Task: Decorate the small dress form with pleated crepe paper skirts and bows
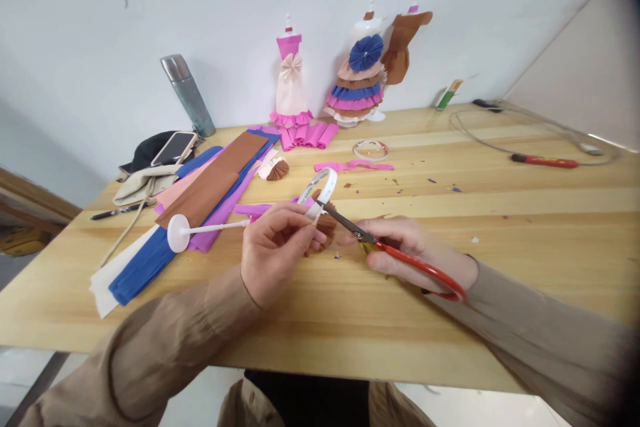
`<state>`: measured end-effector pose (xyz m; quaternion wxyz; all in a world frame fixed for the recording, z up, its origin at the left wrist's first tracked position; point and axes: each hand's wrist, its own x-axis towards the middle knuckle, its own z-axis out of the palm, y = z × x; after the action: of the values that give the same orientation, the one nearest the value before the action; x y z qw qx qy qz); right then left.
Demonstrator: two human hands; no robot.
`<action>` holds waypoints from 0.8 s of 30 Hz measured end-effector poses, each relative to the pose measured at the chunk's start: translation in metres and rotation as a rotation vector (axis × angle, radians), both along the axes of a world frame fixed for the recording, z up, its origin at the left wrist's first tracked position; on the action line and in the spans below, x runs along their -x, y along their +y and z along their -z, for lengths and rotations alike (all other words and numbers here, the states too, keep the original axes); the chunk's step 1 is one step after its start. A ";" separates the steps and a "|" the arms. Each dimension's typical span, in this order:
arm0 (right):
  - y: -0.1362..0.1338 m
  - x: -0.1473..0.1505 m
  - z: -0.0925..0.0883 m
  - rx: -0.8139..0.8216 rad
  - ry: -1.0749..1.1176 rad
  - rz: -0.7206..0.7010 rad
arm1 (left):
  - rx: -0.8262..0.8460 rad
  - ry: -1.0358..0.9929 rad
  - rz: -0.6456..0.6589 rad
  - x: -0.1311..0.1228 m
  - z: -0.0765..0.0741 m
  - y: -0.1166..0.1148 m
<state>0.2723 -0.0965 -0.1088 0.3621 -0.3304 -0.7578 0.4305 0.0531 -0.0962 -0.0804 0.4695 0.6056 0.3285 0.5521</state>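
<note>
While pinching brown ruffle [324,227] and tape roll [320,188] in left hand [273,250] over worktop [500,227], snipping with scissors [395,252], right hand [415,247] closed through handles. Three dressed mannequins [357,77] done behind; white stand [183,232] bare, paper sheets [210,187] uncut.

On the table [500,267], the hands meet near the front edge, the left hand [275,250] just left of the right hand [410,247] with its scissors [380,247], paper sheets [200,207] lying further left, three dress forms [350,73] standing behind by the wall.
</note>
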 end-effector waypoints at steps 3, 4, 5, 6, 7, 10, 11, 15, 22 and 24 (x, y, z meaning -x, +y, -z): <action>0.005 -0.006 -0.003 -0.105 -0.149 0.094 | 0.032 -0.047 -0.082 0.002 0.002 0.006; 0.008 -0.009 -0.004 -0.137 -0.199 0.151 | 0.043 -0.065 -0.115 0.004 0.003 0.009; 0.010 -0.012 -0.006 -0.162 -0.256 0.223 | 0.053 -0.085 -0.147 0.005 0.005 0.011; 0.013 -0.015 -0.007 -0.177 -0.326 0.307 | 0.060 -0.102 -0.175 0.007 0.006 0.014; 0.017 -0.019 -0.008 -0.184 -0.412 0.397 | 0.060 -0.113 -0.199 0.008 0.007 0.015; 0.030 -0.030 -0.005 -0.166 -0.718 0.625 | 0.000 -0.081 -0.220 0.010 0.007 0.017; 0.034 -0.035 -0.003 -0.147 -0.810 0.657 | -0.042 -0.052 -0.214 0.010 0.006 0.016; 0.041 -0.045 0.004 -0.152 -0.994 0.607 | -0.201 0.095 -0.154 0.008 0.007 0.009; 0.031 -0.039 -0.004 -0.311 -0.952 0.735 | -0.303 0.220 0.074 0.002 0.018 0.001; 0.030 -0.036 -0.005 -0.396 -0.644 0.730 | -0.274 0.202 0.089 0.000 0.019 0.001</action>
<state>0.3080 -0.0667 -0.1038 0.2926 -0.6137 -0.7333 0.0013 0.0527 -0.0953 -0.0994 0.3712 0.7303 0.2683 0.5068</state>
